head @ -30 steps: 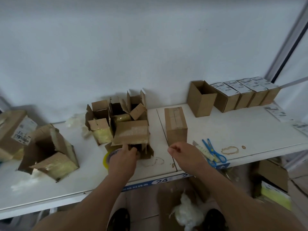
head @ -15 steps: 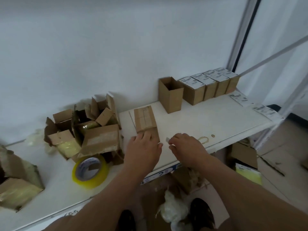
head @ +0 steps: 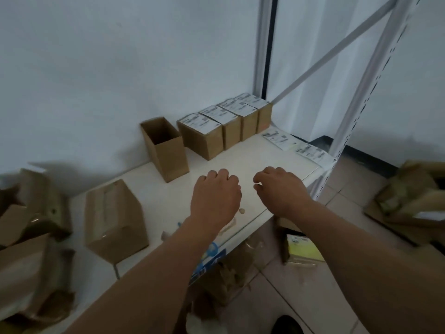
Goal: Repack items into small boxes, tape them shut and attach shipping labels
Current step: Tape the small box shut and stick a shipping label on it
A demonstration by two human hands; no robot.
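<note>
Both hands, left [head: 215, 196] and right [head: 280, 189], are held loosely curled with nothing gripped over the shelf [head: 245, 155], likely staged toward the loose shipping labels [head: 292, 143] at its right end, for the taped box [head: 113, 218] lying at left

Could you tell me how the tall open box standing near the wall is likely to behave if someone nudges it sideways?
The open box stands on its small end, taller than wide, so it would probably tip rather than slide on the shelf. What shows of its inside looks dark and empty, so it is likely light. With no flaps closed on top, its thin cardboard walls may flex under a squeeze.
</note>
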